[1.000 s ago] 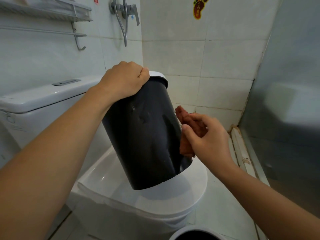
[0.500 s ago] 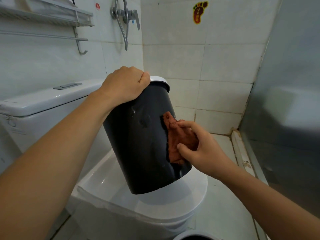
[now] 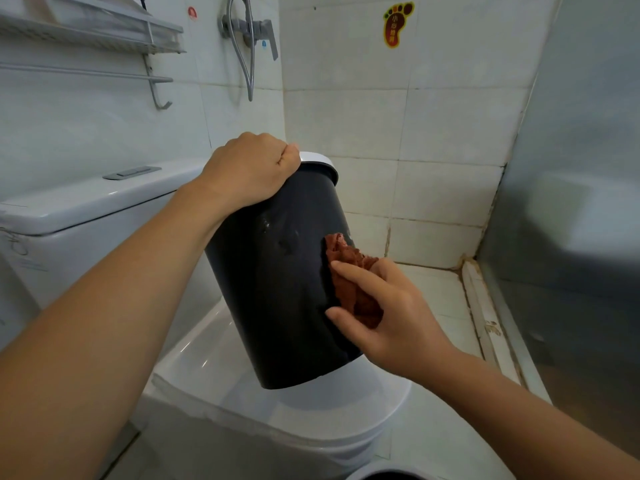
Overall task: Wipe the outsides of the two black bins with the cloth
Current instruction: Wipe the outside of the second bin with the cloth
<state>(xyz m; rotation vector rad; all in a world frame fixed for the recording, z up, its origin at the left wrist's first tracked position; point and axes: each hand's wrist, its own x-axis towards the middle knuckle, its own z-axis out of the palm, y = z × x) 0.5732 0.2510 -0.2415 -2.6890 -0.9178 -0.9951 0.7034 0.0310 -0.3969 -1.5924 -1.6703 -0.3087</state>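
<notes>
Toilet [image 3: 242,386] filled the lower centre, lid closed, w/ its cistern [image 3: 86,216] at left against the tiled wall. Glass shower partition [image 3: 581,202] ran down the right side. Wire shelf [image 3: 90,32] w/ a rail under it hung on the far-left wall; shower valve [image 3: 249,27] sat to its right, and a foot-shaped sticker [image 3: 396,24] was on the far wall.

Black bin [image 3: 277,289] w/ a white rim stood on the toilet lid, tilted so its top leaned far and right, base edge touching the lid. Left hand [image 3: 247,168] gripped the bin's top edge, fingers curled over the rim on the near-left side. Right hand [image 3: 384,313] pressed a reddish-brown cloth [image 3: 349,271] flat against the bin's right side, approx. mid-height; its fingers [image 3: 353,271] were curled around the bunched cloth, thumb low against the bin wall. Cloth's upper corner stuck out above the fingers, touching the bin.

A 2nd bin's rim [image 3: 384,474] just showed at the bottom edge, near and right of the toilet, on the floor; rest cut off.
</notes>
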